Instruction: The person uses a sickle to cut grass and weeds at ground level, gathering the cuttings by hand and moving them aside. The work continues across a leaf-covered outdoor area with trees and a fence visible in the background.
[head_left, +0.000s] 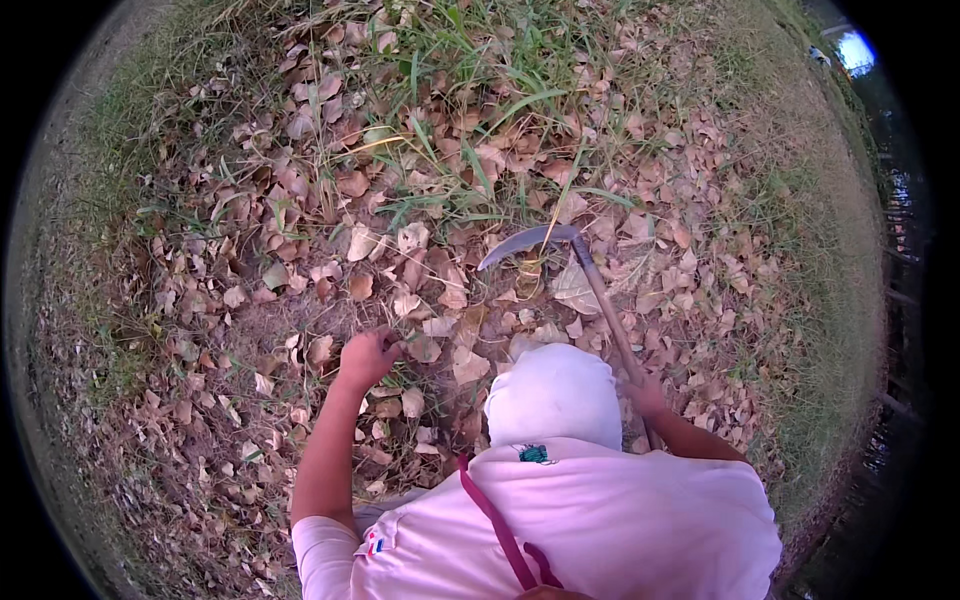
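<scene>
A sickle (529, 241) with a curved metal blade and a long wooden handle lies across the view right of centre, its blade tip pointing left above dry leaves. My right hand (646, 394), slightly blurred, is closed around the lower handle. My left hand (367, 356) hovers low over the leaf litter (470, 365) at left of centre, its fingers curled; whether it pinches anything is not clear. Green grass blades (480, 169) rise beyond the sickle's blade. Between my arms is a rounded white cloth-covered form (555, 397).
Dry brown leaves, bare soil and thin grass surround my hands. Denser grass (480, 45) grows at the top. A pink shirt with a dark red strap (495, 517) fills the bottom. Dark shapes and a bright patch (855, 52) show at the right rim.
</scene>
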